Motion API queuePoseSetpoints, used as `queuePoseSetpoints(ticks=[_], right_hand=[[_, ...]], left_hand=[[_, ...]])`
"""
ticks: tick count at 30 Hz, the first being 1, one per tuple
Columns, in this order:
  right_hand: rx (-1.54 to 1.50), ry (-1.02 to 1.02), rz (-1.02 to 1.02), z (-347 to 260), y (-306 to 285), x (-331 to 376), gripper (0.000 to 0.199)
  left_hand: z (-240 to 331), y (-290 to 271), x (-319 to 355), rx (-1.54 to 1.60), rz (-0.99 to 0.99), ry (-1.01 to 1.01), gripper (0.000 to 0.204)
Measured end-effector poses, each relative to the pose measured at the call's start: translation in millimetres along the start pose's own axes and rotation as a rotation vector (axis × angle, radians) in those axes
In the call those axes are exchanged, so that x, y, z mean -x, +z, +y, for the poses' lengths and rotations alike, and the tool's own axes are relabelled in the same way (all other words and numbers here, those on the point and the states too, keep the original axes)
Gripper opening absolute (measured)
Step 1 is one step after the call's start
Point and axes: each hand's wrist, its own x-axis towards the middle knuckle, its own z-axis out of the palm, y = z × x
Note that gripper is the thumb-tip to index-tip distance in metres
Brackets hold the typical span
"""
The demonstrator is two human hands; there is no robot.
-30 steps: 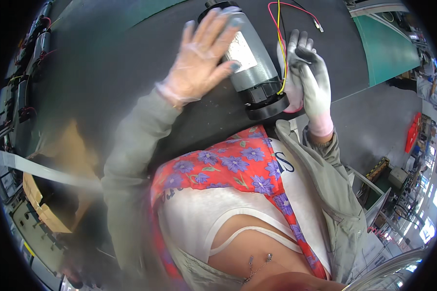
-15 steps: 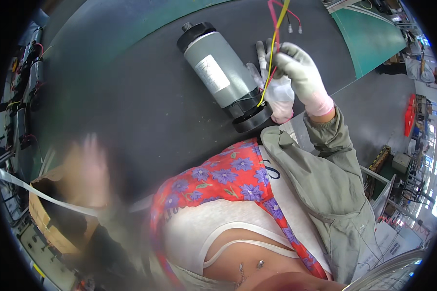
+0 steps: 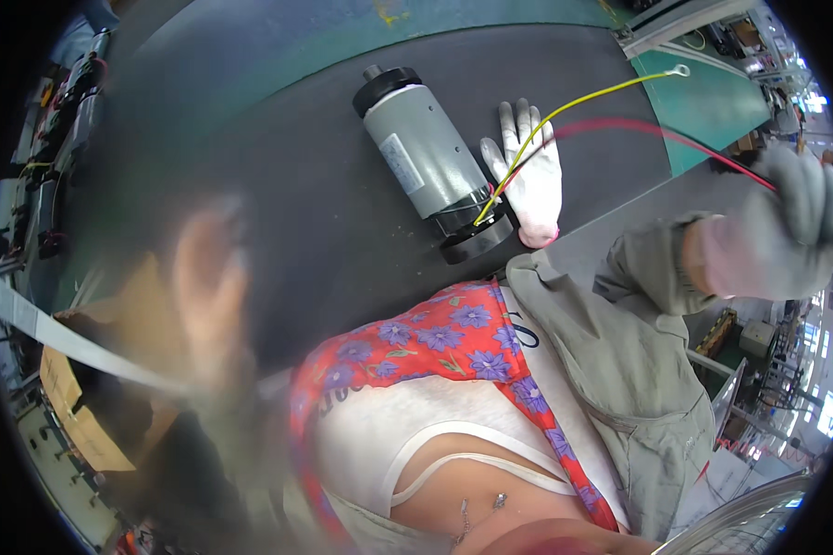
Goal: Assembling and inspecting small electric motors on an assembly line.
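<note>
A grey cylindrical motor [image 3: 435, 153] with black end caps lies on the dark work surface, its shaft end pointing away from me. From its near end rise a yellow-green wire [image 3: 578, 99], tipped with a ring terminal, and a red wire [image 3: 657, 127]. My right hand [image 3: 777, 222], in a white glove with grey fingers, is raised at the far right, closed around the red wire's end. Beside the motor lies an unworn white glove [image 3: 535, 180], under the wires. My left hand [image 3: 208, 287] is at the left, heavily blurred and apparently bare, apart from the motor; its fingers are unclear.
A cardboard box [image 3: 83, 412] stands at the lower left, with a pale strap [image 3: 83, 347] crossing above it. Green surface [image 3: 703, 116] borders the dark one at the right. More motors [image 3: 51, 199] line the far left. A metal frame bar [image 3: 680, 26] runs along the upper right.
My right hand has moved from beside the motor out to the right, drawing the red wire along. The yellow-green wire has left that hand. My blurred left hand has shifted slightly up and right.
</note>
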Motion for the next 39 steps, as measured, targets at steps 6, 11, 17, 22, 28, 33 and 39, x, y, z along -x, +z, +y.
queuePoseSetpoints(ticks=[6,11,17,22,28,33,39], right_hand=[[0.864,-0.086,-0.570,122.1,28.7,25.6,0.030],[0.890,-0.046,-0.597,143.4,42.1,39.2,0.045],[0.924,-0.021,-0.581,157.3,38.5,37.0,0.032],[0.829,-0.010,-0.511,157.6,31.1,42.6,0.024],[0.346,0.374,-0.380,148.9,40.1,34.9,0.039],[0.761,0.371,-0.552,125.4,35.3,11.0,0.032],[0.715,0.261,-0.140,117.3,5.8,27.4,0.015]], left_hand=[[56.6,80.1,-32.7,0.582,-0.095,0.421,0.057],[53.4,86.0,-40.6,0.623,-0.219,0.630,0.059],[66.3,98.9,-35.8,0.757,-0.062,0.547,0.060],[57.3,102.0,-52.1,0.584,-0.266,0.653,0.059],[78.6,126.2,-66.1,0.570,-0.169,0.615,0.031],[72.1,103.9,-84.8,0.420,-0.063,0.737,0.021],[80.4,113.0,-104.8,0.490,-0.189,0.680,0.034]])
